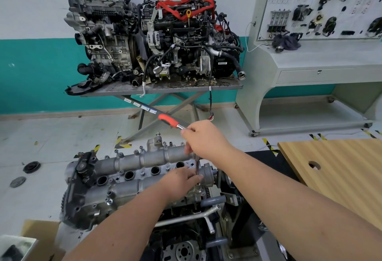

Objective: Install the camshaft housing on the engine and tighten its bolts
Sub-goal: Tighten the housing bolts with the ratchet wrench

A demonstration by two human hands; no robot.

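We see the grey cast camshaft housing seated on the engine at 6 o'clock, four round wells showing. Right hand grips the red-handled ratchet; left hand pinches its extension bar.

The camshaft housing at lower centre is cast grey metal, matt and slightly grainy. The ratchet above it has a glossy red plastic grip and a bright polished metal shank. At right, the tabletop is pale wood with a smooth striped grain. A cardboard box at lower left looks dull and papery. The bench under the far engines is stained, rough grey metal.
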